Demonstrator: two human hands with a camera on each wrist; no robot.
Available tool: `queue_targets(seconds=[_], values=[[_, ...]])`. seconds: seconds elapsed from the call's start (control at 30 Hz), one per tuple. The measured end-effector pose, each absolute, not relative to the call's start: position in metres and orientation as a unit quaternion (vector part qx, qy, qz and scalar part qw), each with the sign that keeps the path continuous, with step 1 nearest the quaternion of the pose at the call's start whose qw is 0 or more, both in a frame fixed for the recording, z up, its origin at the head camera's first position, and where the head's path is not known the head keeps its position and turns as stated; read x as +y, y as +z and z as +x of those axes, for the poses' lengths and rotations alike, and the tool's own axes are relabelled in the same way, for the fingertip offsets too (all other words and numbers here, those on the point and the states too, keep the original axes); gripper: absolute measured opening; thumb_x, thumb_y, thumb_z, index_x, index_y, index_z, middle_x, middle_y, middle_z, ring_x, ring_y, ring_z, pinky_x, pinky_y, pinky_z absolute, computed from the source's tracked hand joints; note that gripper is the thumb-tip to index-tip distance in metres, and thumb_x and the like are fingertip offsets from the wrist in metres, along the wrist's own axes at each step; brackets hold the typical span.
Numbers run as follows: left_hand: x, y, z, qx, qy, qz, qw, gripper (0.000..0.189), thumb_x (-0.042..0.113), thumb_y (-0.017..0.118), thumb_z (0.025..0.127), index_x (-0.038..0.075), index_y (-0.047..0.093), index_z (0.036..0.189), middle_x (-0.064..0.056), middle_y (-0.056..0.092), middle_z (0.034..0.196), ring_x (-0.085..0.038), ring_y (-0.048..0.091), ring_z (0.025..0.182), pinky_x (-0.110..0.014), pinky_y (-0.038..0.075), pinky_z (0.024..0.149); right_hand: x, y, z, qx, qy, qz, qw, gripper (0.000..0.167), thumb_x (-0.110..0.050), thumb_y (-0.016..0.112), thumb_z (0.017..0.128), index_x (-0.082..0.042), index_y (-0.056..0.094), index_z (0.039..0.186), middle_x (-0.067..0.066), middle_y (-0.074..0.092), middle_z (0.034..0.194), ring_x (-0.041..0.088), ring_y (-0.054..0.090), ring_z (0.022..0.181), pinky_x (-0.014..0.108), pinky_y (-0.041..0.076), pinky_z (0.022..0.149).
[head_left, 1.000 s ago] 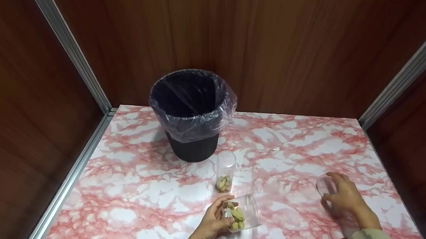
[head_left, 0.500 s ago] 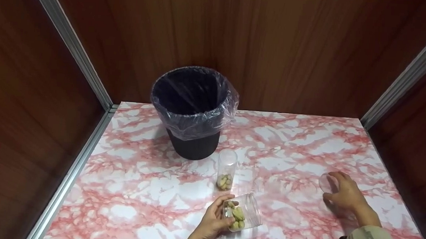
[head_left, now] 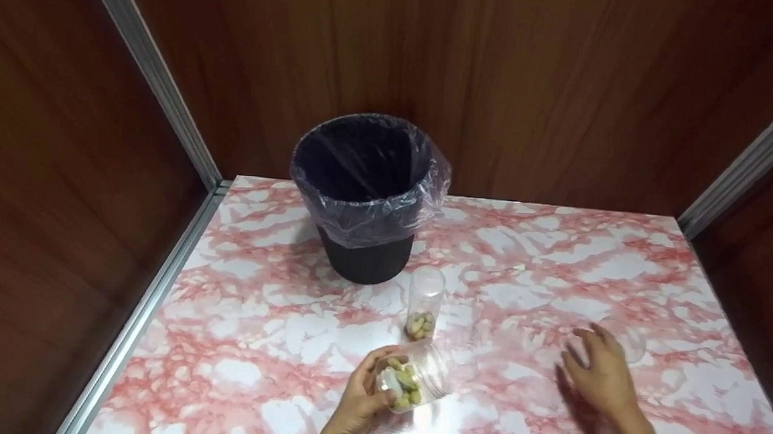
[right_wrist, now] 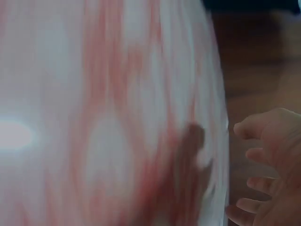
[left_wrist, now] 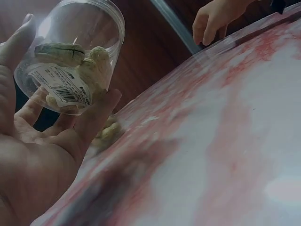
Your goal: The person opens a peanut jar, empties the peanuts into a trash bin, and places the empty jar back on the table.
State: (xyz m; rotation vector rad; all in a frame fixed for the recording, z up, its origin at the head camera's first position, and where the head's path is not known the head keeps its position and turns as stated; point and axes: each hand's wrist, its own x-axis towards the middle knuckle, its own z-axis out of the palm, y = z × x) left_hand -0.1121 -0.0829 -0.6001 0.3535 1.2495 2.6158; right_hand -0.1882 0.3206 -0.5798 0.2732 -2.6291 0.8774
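Clear jar [head_left: 428, 370], tilted, greenish pieces [head_left: 406, 383] inside; I see it above the table [head_left: 236, 372], gripped by the left hand [head_left: 359, 395]. Upright clear container [head_left: 426, 292] just behind. Right hand [head_left: 601, 378] loose, holding nothing. Lined bin [head_left: 367, 259] beyond.

On my feed: dark wood panels [head_left: 535, 85] at 9, 12, 3 o'clock; metal strips [head_left: 160, 76] near 10, 2:30; red-white marbled tabletop [head_left: 236, 372], glare [head_left: 429, 421] near 6.
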Motion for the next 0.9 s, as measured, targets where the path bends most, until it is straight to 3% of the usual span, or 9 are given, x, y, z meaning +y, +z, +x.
queue_targets(seconds=[0.3,0.57,0.73,0.9], values=[[-0.119,-0.585,-0.105,0.47,0.877,0.091,0.043,0.071,0.005,0.072,0.087,-0.006,0.031,0.144,-0.025,0.042,0.137,-0.025,0.057,0.106,-0.03,0.055,0.081,0.227,-0.499,-0.227,-0.869,0.4,0.217,0.193,0.045,-0.006,0.077,0.083,0.0,0.062,0.125,0.021,0.053,0.134,0.035,0.052,0.118,0.052,0.052,0.083],[-0.136,-0.58,-0.103,0.467,0.88,0.078,0.025,0.071,0.003,0.069,0.088,-0.004,0.028,0.146,-0.022,0.039,0.14,-0.025,0.058,0.102,-0.03,0.056,0.076,0.129,-0.409,-0.293,-0.851,0.408,0.292,0.155,0.056,-0.027,0.075,0.087,-0.014,0.056,0.138,0.018,0.039,0.149,0.03,0.045,0.13,0.046,0.049,0.094],[-0.137,-0.581,-0.101,0.478,0.876,0.061,0.029,0.07,0.003,0.067,0.089,-0.002,0.027,0.146,-0.026,0.033,0.143,-0.029,0.055,0.11,-0.036,0.056,0.082,0.092,-0.393,-0.316,-0.863,0.358,0.323,0.153,0.051,-0.029,0.075,0.087,-0.013,0.061,0.133,0.022,0.039,0.147,0.033,0.057,0.117,0.044,0.048,0.092],[-0.14,-0.579,-0.1,0.484,0.873,0.05,0.021,0.07,0.003,0.068,0.088,-0.001,0.028,0.146,-0.025,0.034,0.144,-0.03,0.055,0.11,-0.034,0.057,0.078,0.076,-0.4,-0.325,-0.848,0.352,0.334,0.213,0.031,-0.017,0.075,0.087,-0.009,0.072,0.116,0.02,0.051,0.138,0.033,0.062,0.109,0.043,0.051,0.087]])
